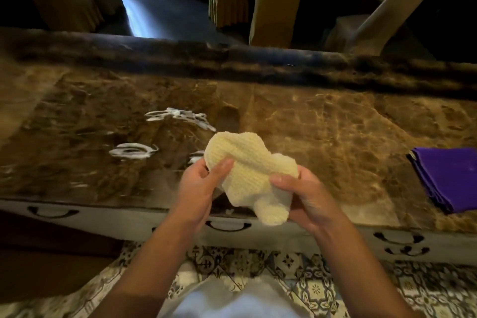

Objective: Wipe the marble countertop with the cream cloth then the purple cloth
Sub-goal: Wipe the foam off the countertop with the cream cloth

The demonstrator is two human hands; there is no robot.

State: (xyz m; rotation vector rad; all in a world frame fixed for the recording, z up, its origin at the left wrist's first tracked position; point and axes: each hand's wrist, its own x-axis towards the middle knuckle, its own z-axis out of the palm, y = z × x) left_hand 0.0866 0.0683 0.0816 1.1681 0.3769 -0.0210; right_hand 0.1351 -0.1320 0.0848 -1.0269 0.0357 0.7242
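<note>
A crumpled cream cloth [251,170] is held in the air above the near edge of the brown marble countertop [322,121]. My left hand [200,188] grips its left side and my right hand [305,197] grips its right side. White foam streaks [180,116] and a foam ring [133,151] lie on the marble to the left of the cloth. A folded purple cloth [450,177] rests on the countertop at the far right, apart from both hands.
White drawer fronts with dark handles [228,226] run under the counter's near edge. Patterned floor tiles [309,281] lie below. Beyond the counter's raised dark back ledge [232,59] stand covered chairs [276,8] in a dim room.
</note>
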